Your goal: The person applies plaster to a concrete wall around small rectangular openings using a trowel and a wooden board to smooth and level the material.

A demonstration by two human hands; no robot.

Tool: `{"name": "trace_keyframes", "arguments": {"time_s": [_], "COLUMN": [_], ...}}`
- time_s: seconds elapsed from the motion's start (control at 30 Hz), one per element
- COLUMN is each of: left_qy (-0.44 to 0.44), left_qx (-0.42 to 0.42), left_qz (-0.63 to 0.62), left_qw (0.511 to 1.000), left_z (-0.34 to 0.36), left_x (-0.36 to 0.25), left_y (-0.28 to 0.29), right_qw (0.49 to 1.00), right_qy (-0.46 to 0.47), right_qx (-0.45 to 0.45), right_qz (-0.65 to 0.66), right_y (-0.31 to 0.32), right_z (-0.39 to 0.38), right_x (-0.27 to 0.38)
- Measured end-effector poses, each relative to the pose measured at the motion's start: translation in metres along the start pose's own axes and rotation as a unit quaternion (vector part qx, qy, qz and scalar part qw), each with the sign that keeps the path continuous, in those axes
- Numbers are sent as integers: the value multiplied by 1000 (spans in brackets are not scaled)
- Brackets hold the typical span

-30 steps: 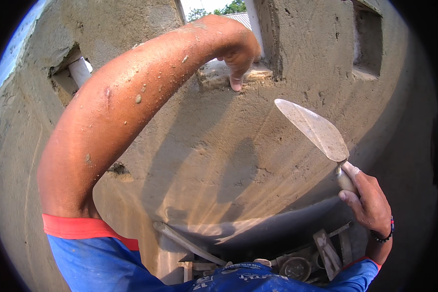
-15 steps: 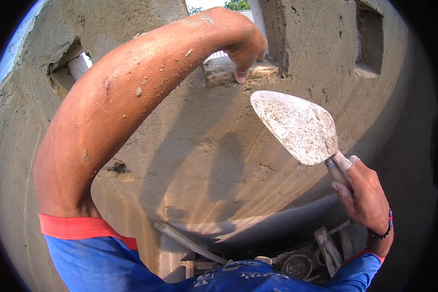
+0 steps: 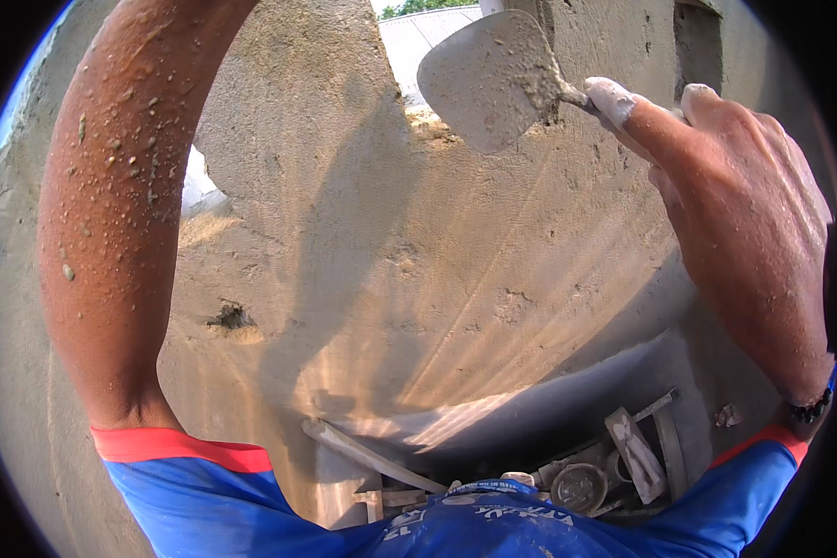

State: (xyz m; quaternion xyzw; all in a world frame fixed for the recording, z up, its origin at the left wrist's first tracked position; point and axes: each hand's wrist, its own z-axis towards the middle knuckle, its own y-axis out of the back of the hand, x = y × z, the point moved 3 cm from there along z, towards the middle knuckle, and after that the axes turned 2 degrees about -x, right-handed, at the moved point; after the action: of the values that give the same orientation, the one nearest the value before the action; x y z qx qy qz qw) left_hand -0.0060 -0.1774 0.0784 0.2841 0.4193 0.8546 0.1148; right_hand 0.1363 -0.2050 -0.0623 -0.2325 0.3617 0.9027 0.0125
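Observation:
In my right hand (image 3: pixel 735 195) is a trowel (image 3: pixel 493 84), its handle gripped by closed fingers. The blade is smeared with grey mortar and lies across the lower right part of the window-like opening (image 3: pixel 409 46) in the wall. My right fingertips are coated with whitish mortar. My left forearm (image 3: pixel 121 205), speckled with mortar bits, reaches up past the top edge, so the left hand itself is out of view. Grey-brown plaster covers the wall (image 3: pixel 344 232) before me, with rough, broken patches along the opening's sill.
A second recess (image 3: pixel 697 46) sits at the upper right, and a gap (image 3: pixel 200 186) shows beside my left forearm. The wall has a small hole (image 3: pixel 232 318) lower left. Below are a wooden plank (image 3: pixel 372 456), a round bucket (image 3: pixel 578 488) and a mortar-stained board (image 3: pixel 636 456).
The trowel and right hand have moved up, bringing the blade to the opening. My left hand has left the sill and gone out at the top; the wooden piece there no longer shows.

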Motion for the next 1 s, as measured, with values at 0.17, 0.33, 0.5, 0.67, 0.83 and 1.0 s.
{"name": "trace_keyframes", "arguments": {"time_s": [0.17,0.33,0.5,0.67,0.83,1.0], "left_qy": [-43,-63,-77,-30,-66,-138], "left_qx": [-49,-22,-55,-25,-94,-65], "left_qz": [-6,-100,-3,-49,-22,51], "left_qw": [998,993,996,998,993,987], "left_z": [-40,-65,-80,-75,-57,-45], "left_x": [17,23,39,37,47,48], "left_y": [9,12,-2,4,-12,-50], "right_qw": [999,995,996,998,1000,989], "right_qy": [31,25,38,40,20,-52], "right_qx": [14,32,20,15,20,31], "right_qz": [-39,-91,-73,-54,-14,133], "right_y": [4,27,25,32,39,-4], "right_z": [12,2,6,9,-2,-37], "right_x": [10,9,12,15,-2,-36]}}
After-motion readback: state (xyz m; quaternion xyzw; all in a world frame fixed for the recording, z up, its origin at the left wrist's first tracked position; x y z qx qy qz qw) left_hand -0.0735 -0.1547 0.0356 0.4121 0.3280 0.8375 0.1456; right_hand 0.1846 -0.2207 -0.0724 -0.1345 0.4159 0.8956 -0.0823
